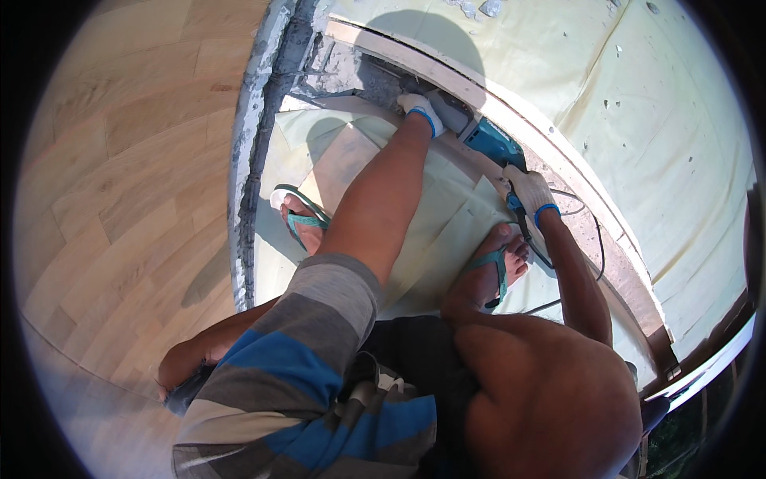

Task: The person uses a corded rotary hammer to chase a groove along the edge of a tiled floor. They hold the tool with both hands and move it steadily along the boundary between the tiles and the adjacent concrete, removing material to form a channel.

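A corded demolition hammer point(491, 141) with a teal and grey body lies low along a channel of broken concrete. My left hand point(418, 108), in a white work glove with a blue cuff, grips its front end; the fingers are partly hidden. At the rear, my gloved right hand point(531, 190) is wrapped round the handle. A dark tip point(410, 83) shows just past my left hand, and its contact with the concrete cannot be made out. From the handle, a black cord point(542, 253) trails toward me.
My sandalled feet stand on pale sheeting point(391, 231). A narrow wooden strip point(570, 152) curves along the far side, with more sheeting point(662, 120) and concrete crumbs beyond it. On the left, a rough concrete edge point(246, 176) borders a wood-plank floor point(144, 160).
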`<action>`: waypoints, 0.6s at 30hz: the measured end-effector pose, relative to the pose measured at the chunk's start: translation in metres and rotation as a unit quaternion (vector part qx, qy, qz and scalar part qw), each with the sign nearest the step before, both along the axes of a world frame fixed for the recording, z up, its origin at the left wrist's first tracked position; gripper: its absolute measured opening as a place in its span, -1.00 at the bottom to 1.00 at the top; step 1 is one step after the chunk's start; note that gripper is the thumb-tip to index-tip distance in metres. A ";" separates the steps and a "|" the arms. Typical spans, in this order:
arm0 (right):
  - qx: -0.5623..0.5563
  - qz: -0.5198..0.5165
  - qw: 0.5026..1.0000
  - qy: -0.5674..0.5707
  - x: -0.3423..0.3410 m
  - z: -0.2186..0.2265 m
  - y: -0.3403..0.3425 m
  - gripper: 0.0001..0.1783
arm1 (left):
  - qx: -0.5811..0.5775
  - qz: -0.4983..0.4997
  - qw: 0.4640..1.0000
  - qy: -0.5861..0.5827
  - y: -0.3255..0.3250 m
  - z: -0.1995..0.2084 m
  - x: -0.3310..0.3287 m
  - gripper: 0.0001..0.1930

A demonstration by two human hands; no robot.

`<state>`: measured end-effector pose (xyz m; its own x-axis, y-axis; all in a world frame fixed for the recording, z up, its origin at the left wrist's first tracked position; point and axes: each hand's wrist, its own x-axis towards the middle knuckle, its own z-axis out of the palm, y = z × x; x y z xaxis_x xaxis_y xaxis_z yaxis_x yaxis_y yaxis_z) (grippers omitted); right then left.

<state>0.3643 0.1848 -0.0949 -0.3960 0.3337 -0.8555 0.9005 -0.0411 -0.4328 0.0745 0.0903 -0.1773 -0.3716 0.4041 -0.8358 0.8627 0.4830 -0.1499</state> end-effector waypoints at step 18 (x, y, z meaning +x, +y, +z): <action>0.116 0.209 0.964 0.114 0.022 0.011 -0.001 -0.63 | -0.093 -0.068 0.993 -0.019 0.001 -0.046 0.014 -0.27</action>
